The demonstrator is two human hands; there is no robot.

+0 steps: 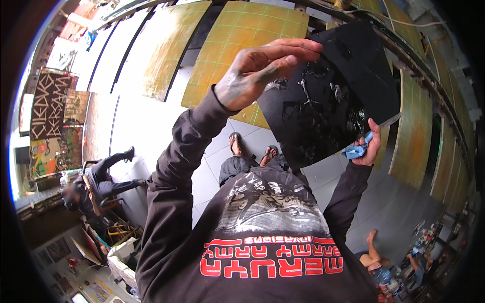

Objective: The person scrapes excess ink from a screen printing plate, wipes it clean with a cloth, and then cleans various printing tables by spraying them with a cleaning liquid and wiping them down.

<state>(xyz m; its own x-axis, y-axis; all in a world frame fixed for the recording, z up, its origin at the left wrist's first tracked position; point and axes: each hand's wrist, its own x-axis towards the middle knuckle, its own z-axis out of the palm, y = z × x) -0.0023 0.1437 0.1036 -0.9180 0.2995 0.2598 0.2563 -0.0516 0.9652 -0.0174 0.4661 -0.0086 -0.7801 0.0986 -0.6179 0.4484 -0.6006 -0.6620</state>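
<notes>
A dark, four-sided panel (371, 76) is held up tilted in front of me. Its glossy black face carries whitish and silvery marks. My left hand (252, 73) reaches over its upper left part with the fingers stretched out and close together; whether the fingertips touch the surface I cannot tell. Smudges of grey show on the back of that hand. At the panel's right corner, my right hand (371, 146) is closed around a crumpled blue cloth (356, 149), its thumb up by the pale edge. How far those fingers also grip the panel is hidden.
Yellowish boards with green grid lines (222, 65) stand in a row ahead, continuing as more boards (411, 131) on the right. Grey floor tiles (217, 156) lie under my feet. A seated person (96, 187) is at the left; another person's leg (373, 252) shows lower right, beside clutter.
</notes>
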